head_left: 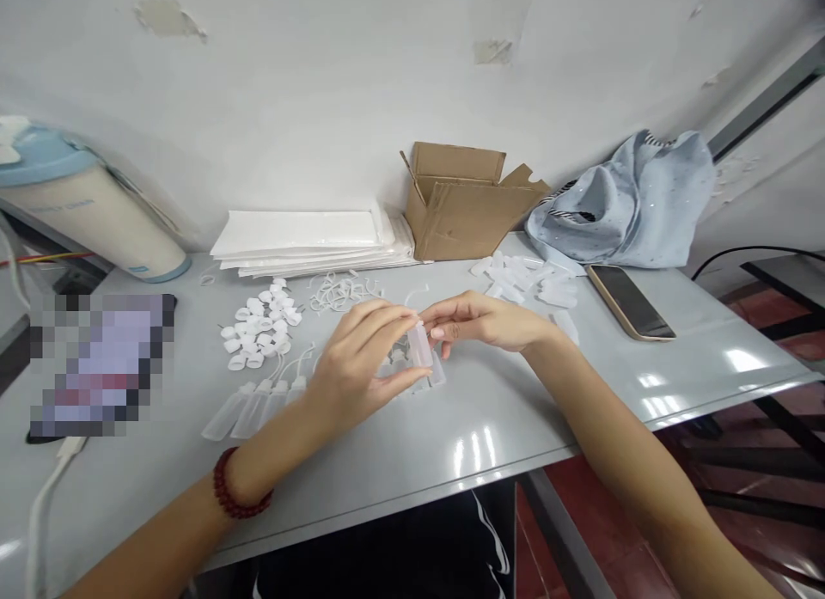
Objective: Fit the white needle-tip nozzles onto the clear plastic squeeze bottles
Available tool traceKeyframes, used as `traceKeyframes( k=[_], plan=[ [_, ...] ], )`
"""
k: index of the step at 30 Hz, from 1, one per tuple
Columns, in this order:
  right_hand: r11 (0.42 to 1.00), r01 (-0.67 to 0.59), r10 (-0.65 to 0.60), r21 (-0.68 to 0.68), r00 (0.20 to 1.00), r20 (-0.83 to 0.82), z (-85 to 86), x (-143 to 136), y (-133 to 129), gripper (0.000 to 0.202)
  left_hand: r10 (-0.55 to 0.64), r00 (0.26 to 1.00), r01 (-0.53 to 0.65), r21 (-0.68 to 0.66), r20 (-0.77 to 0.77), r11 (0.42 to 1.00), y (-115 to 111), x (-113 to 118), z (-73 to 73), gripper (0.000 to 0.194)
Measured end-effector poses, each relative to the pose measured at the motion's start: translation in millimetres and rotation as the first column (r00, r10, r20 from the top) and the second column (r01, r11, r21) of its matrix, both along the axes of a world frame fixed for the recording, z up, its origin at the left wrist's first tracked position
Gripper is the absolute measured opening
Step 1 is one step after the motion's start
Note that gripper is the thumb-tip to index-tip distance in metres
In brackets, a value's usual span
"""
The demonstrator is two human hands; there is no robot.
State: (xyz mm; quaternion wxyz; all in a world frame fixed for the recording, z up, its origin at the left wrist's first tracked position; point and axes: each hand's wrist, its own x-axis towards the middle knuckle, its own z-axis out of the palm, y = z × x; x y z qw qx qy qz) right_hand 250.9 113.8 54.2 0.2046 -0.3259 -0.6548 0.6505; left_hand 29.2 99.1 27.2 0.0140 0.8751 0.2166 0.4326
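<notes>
- Bottle (420, 345) is hovering inside the tabletop's (534, 410) front edge, left hand (351, 358) pinching its ends, half-curled.
- It is looking light, slick, slightly squeezable; its sides are likely offering the best hold.
- Right hand (486, 321) is curving loosely alongside, its grip unclear.

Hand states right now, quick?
Left hand: holding a translucent plastic piece between thumb and fingers.
Right hand: at that piece's upper end; grip cannot be told.

Left hand (358, 357) pinches; right hand (478, 320), just beside it, seems loosely curled.
</notes>
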Motion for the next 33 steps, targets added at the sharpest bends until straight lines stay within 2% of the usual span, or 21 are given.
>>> traceKeyframes(
  k=[2,4,7,10,14,18,22,28,33],
  plan=[
    [0.996,0.064,-0.072,0.066,0.99,0.123,3.2,10.1,3.2,0.022,0.016,0.999,-0.017,-0.022,-0.042,1.0,2.5,2.6,3.0,0.042],
    [0.969,0.183,-0.222,0.168,0.94,0.258,4.7,19.2,6.2,0.019,0.026,0.995,-0.033,-0.072,-0.093,0.997,3.5,7.7,5.2,0.042],
    [0.854,0.34,-0.491,0.394,0.776,0.395,4.1,29.6,10.1,0.016,-0.004,0.985,-0.026,-0.172,-0.173,0.985,0.8,20.3,4.9,0.043],
    [0.747,0.326,-0.622,0.58,0.651,0.435,2.6,35.4,12.5,0.02,-0.041,0.963,-0.023,-0.232,-0.267,0.973,-3.8,34.9,0.9,0.042],
    [0.725,0.248,-0.623,0.643,0.634,0.458,2.7,36.7,12.4,0.022,-0.046,0.91,-0.069,-0.258,-0.412,0.964,-6.4,48.4,-4.4,0.041],
    [0.71,0.218,-0.629,0.67,0.624,0.464,4.6,35.1,10.4,0.02,-0.035,0.875,-0.108,-0.266,-0.483,0.958,-5.8,50.9,-6.8,0.039],
    [0.692,0.229,-0.642,0.685,0.629,0.438,5.3,35.0,8.9,0.021,-0.057,0.867,-0.099,-0.283,-0.495,0.954,-6.1,47.7,-8.4,0.037],
    [0.703,0.23,-0.625,0.673,0.651,0.43,5.1,33.9,8.0,0.022,-0.066,0.874,-0.1,-0.312,-0.481,0.945,-7.5,43.8,-9.9,0.038],
    [0.694,0.219,-0.639,0.686,0.626,0.446,5.9,37.2,7.8,0.023,-0.086,0.88,-0.088,-0.338,-0.467,0.937,-11.2,39.9,-2.2,0.045]
  ],
)
